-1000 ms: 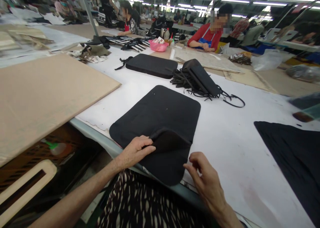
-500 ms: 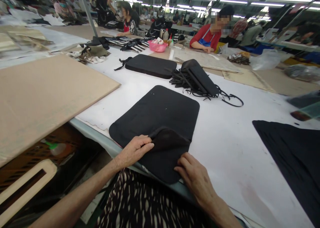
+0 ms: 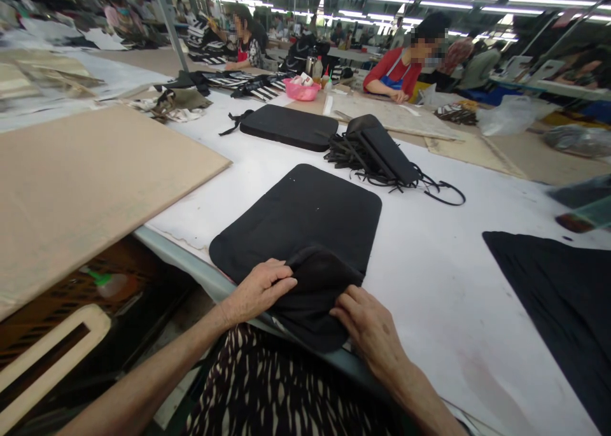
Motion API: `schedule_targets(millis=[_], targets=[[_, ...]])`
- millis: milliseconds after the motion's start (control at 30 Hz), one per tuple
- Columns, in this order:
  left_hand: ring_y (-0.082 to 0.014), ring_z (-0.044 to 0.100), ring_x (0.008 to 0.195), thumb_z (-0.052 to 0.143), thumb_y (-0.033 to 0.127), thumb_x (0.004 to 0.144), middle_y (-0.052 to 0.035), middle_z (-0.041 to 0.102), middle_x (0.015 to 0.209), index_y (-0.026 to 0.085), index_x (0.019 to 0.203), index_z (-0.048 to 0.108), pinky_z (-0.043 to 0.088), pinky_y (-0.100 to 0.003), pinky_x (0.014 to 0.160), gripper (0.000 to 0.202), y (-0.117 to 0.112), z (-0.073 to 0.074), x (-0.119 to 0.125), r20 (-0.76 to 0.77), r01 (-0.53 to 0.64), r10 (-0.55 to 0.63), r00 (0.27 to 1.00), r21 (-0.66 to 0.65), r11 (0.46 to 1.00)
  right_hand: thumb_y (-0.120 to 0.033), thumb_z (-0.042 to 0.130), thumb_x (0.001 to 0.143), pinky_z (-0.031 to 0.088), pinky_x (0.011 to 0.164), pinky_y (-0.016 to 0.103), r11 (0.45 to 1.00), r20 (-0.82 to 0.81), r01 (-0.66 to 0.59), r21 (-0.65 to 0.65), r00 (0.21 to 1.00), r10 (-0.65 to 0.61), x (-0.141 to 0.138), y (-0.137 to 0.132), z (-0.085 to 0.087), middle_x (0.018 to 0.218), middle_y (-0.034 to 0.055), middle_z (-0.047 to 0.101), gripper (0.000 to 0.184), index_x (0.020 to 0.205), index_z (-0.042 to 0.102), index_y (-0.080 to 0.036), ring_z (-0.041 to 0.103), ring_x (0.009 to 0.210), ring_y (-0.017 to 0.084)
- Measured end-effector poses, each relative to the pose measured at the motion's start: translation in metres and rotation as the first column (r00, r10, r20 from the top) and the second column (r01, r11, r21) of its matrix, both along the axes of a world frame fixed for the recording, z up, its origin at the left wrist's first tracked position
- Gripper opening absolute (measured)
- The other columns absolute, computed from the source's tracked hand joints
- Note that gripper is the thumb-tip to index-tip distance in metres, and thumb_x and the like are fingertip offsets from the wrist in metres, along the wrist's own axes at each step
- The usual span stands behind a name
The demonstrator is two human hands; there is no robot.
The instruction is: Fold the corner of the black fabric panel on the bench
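Observation:
A black fabric panel (image 3: 300,213) with rounded corners lies on the white-covered table, its near end reaching the edge in front of me. Its near part bulges into a loose fold between my hands. My left hand (image 3: 265,286) has thumb and fingers closed on the fabric at the left of this fold. At the right side, my right hand (image 3: 367,315) pinches the panel's edge with curled fingers. Which layers the fingertips hold is hidden.
Beyond the panel lie a stack of black pieces (image 3: 289,125) and a bundle of black straps (image 3: 363,159). A brown board (image 3: 95,181) covers the left; more black fabric (image 3: 558,283) lies right. A pink basket (image 3: 302,90) and a co-worker in red (image 3: 392,73) are across the table.
My right hand has moved slightly up and to the left, bunching the near part of the fabric into wrinkles. My left hand stays almost in place.

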State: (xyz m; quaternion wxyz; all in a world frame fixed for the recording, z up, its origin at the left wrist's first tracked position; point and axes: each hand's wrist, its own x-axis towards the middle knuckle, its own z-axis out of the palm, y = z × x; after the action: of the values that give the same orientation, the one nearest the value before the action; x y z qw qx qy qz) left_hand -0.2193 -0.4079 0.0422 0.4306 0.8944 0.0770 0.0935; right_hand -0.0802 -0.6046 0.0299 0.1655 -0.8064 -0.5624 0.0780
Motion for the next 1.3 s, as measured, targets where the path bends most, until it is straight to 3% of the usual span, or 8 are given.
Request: schedule_targets(millis=[200, 500, 733, 933, 1067, 1133, 1200, 1300], targets=[[-0.0129, 0.04, 0.067, 0.039, 0.028, 0.092, 0.0015, 0.041, 0.064, 0.016, 0.061, 0.04, 0.031, -0.024, 0.064, 0.033, 0.0, -0.002, -0.002, -0.007, 0.003, -0.003, 1.0, 0.042, 0.999, -0.03, 0.037, 0.094, 0.034, 0.067, 0.032, 0.999, 0.151, -0.003, 0.052, 0.989, -0.005, 0.004, 0.007, -0.002, 0.076, 0.0038, 0.052, 0.03, 0.071, 0.054, -0.02, 0.045, 0.074, 0.021], [-0.0136, 0.042, 0.07, 0.04, 0.026, 0.092, 0.0012, 0.042, 0.066, 0.016, 0.062, 0.042, 0.032, -0.024, 0.065, 0.031, 0.0, -0.001, -0.002, -0.018, 0.011, -0.01, 1.0, 0.067, 0.998, -0.032, 0.029, 0.096, 0.035, 0.064, 0.029, 0.996, 0.042, -0.001, 0.084, 0.999, -0.002, 0.008, 0.011, 0.006, 0.075, 0.0039, 0.054, 0.034, 0.073, 0.051, -0.019, 0.049, 0.071, 0.018], [-0.0165, 0.044, 0.078, 0.066, 0.038, 0.076, 0.0004, 0.047, 0.073, 0.016, 0.068, 0.047, 0.034, -0.024, 0.066, 0.03, -0.001, -0.006, -0.004, -0.026, 0.003, 0.001, 1.0, 0.143, 0.99, -0.036, 0.027, 0.096, 0.03, 0.059, 0.03, 0.99, 0.298, -0.023, 0.14, 0.954, -0.02, 0.003, 0.017, 0.001, 0.064, 0.004, 0.051, 0.041, 0.065, 0.048, -0.019, 0.047, 0.062, 0.019], [-0.0164, 0.045, 0.081, 0.067, 0.021, 0.075, 0.0004, 0.049, 0.077, 0.016, 0.07, 0.048, 0.035, -0.024, 0.068, 0.02, -0.003, -0.008, -0.003, 0.0, -0.005, 0.005, 1.0, 0.151, 0.988, -0.048, 0.027, 0.094, 0.033, 0.057, 0.026, 0.976, 0.045, 0.073, 0.204, 0.995, -0.084, 0.008, 0.017, 0.004, 0.066, 0.0014, 0.05, 0.044, 0.068, 0.046, -0.018, 0.048, 0.062, 0.015], [-0.0153, 0.044, 0.078, 0.058, 0.024, 0.083, 0.0012, 0.047, 0.071, 0.016, 0.064, 0.046, 0.034, -0.023, 0.068, 0.024, -0.001, -0.004, -0.002, -0.021, 0.018, -0.016, 1.0, 0.093, 0.996, -0.048, 0.03, 0.093, 0.037, 0.058, 0.027, 0.974, -0.027, 0.081, 0.213, 0.997, -0.077, 0.012, 0.015, 0.006, 0.066, 0.0015, 0.051, 0.042, 0.068, 0.047, -0.019, 0.049, 0.063, 0.016], [-0.0144, 0.044, 0.075, 0.05, 0.024, 0.088, 0.0013, 0.046, 0.069, 0.016, 0.064, 0.046, 0.033, -0.024, 0.068, 0.026, 0.0, -0.003, -0.001, -0.016, 0.027, -0.026, 1.0, 0.06, 0.998, -0.047, 0.034, 0.092, 0.042, 0.064, 0.03, 0.965, -0.041, 0.098, 0.244, 0.995, -0.091, 0.012, 0.012, 0.006, 0.077, 0.0042, 0.056, 0.036, 0.077, 0.051, -0.018, 0.052, 0.072, 0.018], [-0.0136, 0.044, 0.073, 0.044, 0.024, 0.09, 0.0014, 0.046, 0.069, 0.016, 0.063, 0.044, 0.033, -0.024, 0.068, 0.029, 0.0, -0.002, -0.001, -0.007, 0.028, -0.028, 1.0, 0.028, 0.999, -0.048, 0.041, 0.089, 0.044, 0.077, 0.036, 0.948, -0.019, 0.108, 0.3, 0.994, -0.107, 0.011, 0.004, 0.003, 0.099, 0.0095, 0.056, 0.035, 0.101, 0.051, -0.017, 0.053, 0.091, 0.023], [-0.013, 0.042, 0.068, 0.04, 0.027, 0.092, 0.0018, 0.043, 0.065, 0.016, 0.06, 0.039, 0.032, -0.025, 0.066, 0.034, 0.0, -0.001, 0.0, -0.001, 0.0, 0.0, 1.0, 0.006, 1.0, -0.051, 0.05, 0.083, 0.039, 0.092, 0.046, 0.932, 0.062, 0.079, 0.354, 0.992, -0.108, 0.007, -0.012, -0.004, 0.127, 0.0163, 0.04, 0.064, 0.131, 0.028, -0.015, 0.04, 0.115, 0.029]])
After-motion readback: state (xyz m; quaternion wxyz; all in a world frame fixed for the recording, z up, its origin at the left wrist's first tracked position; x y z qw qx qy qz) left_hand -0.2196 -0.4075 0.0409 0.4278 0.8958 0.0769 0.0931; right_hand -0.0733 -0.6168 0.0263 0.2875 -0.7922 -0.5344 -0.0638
